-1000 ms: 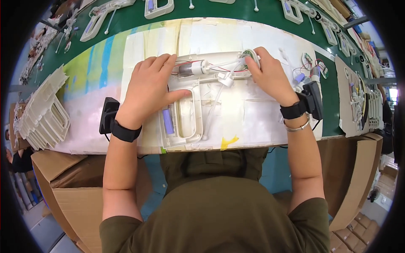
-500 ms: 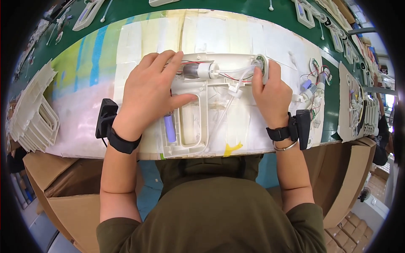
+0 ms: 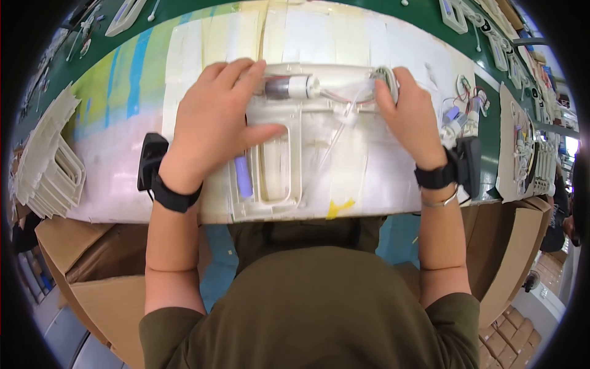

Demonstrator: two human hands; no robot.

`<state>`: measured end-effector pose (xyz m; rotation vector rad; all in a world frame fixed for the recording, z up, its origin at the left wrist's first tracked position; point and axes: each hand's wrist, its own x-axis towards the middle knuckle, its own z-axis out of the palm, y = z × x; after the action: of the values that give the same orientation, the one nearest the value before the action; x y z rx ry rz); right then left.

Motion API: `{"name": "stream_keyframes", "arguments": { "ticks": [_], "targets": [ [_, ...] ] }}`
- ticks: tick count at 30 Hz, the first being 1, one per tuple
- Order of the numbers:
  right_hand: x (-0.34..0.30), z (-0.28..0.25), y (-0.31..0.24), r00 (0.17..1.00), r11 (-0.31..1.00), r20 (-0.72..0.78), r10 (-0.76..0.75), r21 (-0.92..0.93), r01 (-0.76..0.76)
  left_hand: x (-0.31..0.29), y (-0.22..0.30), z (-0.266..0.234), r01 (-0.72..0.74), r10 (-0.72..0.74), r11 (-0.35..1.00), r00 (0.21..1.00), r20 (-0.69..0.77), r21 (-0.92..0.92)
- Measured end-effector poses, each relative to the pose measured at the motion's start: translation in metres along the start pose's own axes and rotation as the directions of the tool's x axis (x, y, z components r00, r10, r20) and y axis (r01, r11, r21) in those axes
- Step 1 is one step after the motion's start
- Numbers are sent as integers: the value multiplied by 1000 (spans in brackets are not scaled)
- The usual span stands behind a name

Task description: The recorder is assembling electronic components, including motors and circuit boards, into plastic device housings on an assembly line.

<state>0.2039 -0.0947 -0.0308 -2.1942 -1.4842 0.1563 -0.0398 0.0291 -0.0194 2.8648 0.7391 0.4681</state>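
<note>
A white plastic housing half (image 3: 295,154) with a looped handle lies on the table in front of me. My left hand (image 3: 215,120) covers its left end, fingers bent over the far edge and thumb stretched across the handle. Inside sit a dark cylindrical motor with a white cap (image 3: 300,87), thin wires and a purple cylindrical battery (image 3: 244,177). My right hand (image 3: 407,111) pinches a round end piece (image 3: 385,77) between thumb and fingers at the housing's right end. A clear tube (image 3: 329,147) with a white fitting (image 3: 345,115) hangs toward me. Some of this is motion-blurred.
White housing shells (image 3: 52,160) are stacked at the left. Wired motor assemblies (image 3: 458,117) lie at the right, beside a cardboard sheet (image 3: 509,147) bearing more parts. Open cardboard boxes (image 3: 110,252) stand below the table edge on both sides.
The view has shifted, so the table appears higher. My right hand has moved a little to the right, still at the round end piece. My left hand keeps its place on the housing.
</note>
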Motion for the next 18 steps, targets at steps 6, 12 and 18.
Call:
{"name": "stream_keyframes", "arguments": {
  "ticks": [6,12,18],
  "targets": [
    [17,-12,13,983,996,179,-43,86,28,4,-8,7,-35,36,999,998,-47,36],
    [12,-22,9,937,966,348,12,239,-101,4,-12,9,-55,55,998,998,-37,12],
    [12,-29,-2,959,993,282,-4,112,-29,1,-11,9,-59,60,998,997,-39,20]
  ]
}}
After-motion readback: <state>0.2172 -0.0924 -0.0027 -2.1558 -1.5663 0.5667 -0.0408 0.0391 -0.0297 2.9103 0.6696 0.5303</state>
